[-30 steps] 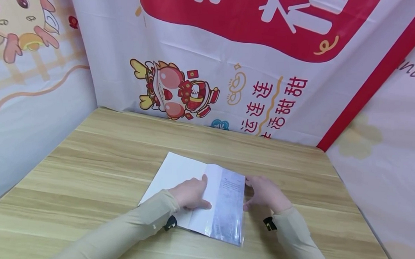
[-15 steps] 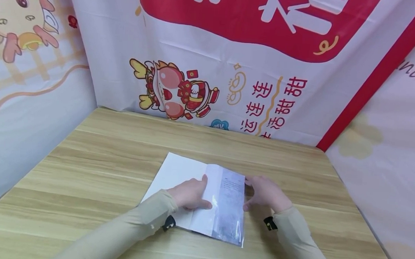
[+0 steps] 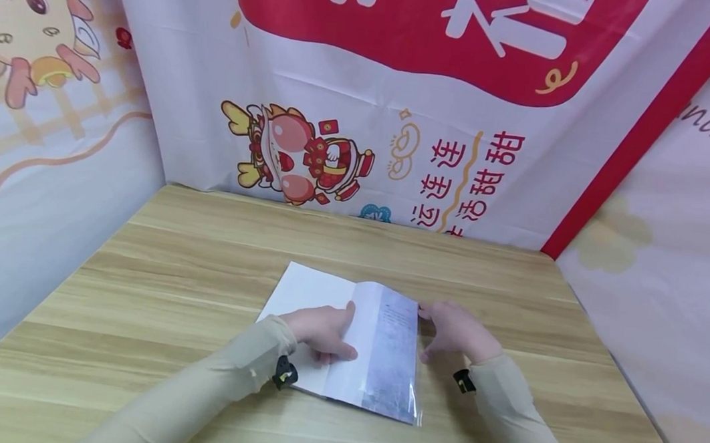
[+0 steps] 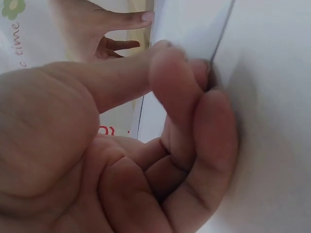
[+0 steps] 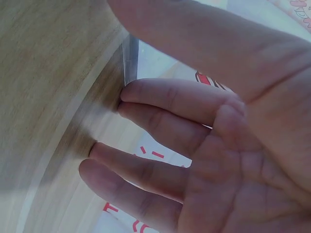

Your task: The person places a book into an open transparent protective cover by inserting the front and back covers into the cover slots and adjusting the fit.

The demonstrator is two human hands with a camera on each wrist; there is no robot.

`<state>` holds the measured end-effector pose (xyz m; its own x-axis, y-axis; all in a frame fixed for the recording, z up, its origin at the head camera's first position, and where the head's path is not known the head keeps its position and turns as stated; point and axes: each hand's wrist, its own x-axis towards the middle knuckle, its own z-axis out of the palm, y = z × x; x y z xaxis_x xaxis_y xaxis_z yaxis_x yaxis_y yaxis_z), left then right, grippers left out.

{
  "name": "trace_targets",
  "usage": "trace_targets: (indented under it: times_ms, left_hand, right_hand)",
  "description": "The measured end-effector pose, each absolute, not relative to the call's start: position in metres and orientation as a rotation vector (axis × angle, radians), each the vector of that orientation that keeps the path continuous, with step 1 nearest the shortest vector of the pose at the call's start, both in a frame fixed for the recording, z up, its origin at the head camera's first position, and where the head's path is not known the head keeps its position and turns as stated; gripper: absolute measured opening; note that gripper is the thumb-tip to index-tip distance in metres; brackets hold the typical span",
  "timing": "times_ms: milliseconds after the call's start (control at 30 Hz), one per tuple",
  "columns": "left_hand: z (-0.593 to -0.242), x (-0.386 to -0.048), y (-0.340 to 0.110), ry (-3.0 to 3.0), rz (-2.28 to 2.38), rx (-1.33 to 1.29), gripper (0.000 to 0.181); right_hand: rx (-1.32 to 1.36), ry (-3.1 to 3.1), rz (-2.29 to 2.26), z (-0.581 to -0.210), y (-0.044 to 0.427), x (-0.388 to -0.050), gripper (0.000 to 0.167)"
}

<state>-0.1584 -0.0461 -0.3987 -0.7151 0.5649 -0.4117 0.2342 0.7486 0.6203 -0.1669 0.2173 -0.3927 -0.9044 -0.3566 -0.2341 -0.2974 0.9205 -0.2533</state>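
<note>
An open book (image 3: 312, 279) with white inner pages lies on the table. Its right part is a jacket flap (image 3: 393, 354), grey-blue with small print, under shiny clear plastic that juts past the lower right corner. My left hand (image 3: 320, 331) rests on the book near the fold, thumb stretched towards the flap. In the left wrist view the other fingers (image 4: 214, 126) are loosely bent against the white page, and nothing shows between them. My right hand (image 3: 458, 330) is at the flap's right edge. In the right wrist view its fingers (image 5: 146, 170) are spread, the index fingertip touching the book's corner.
The wood-grain table (image 3: 178, 259) reaches a printed cloth (image 3: 338, 80) at the back. More printed cloth (image 3: 51, 159) hangs along the left side, and another (image 3: 658, 297) along the right.
My left hand and wrist have slid slightly left on the page. The right thumb has drawn a little off the flap's edge, and the book's lower right corner has shifted slightly right.
</note>
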Motion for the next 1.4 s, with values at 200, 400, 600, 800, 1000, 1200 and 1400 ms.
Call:
trace_targets:
  times_ms: [200, 400, 600, 800, 1000, 1200, 1400]
  left_hand:
    - [-0.398, -0.155, -0.044, 2.389, 0.732, 0.564, 0.098]
    - [-0.4, -0.152, -0.041, 2.435, 0.705, 0.584, 0.097]
    - [-0.401, -0.15, -0.038, 2.499, 0.637, 0.606, 0.096]
    - [-0.401, -0.149, -0.037, 2.515, 0.618, 0.595, 0.095]
    - [-0.402, -0.149, -0.039, 2.493, 0.669, 0.57, 0.096]
    - [-0.402, -0.148, -0.04, 2.494, 0.697, 0.585, 0.096]
    - [-0.402, -0.147, -0.039, 2.522, 0.675, 0.61, 0.096]
  right_hand:
    - [-0.48, 2.813, -0.31, -0.389, 0.215, -0.166, 0.089]
    - [-0.468, 2.819, -0.287, -0.39, 0.215, -0.166, 0.089]
    - [-0.488, 2.836, -0.286, -0.392, 0.216, -0.167, 0.086]
    - [-0.485, 2.846, -0.272, -0.393, 0.215, -0.166, 0.084]
    - [-0.495, 2.805, -0.236, -0.393, 0.213, -0.165, 0.096]
    - [-0.509, 2.794, -0.184, -0.392, 0.213, -0.163, 0.102]
    - [-0.537, 2.813, -0.179, -0.394, 0.212, -0.163, 0.1]
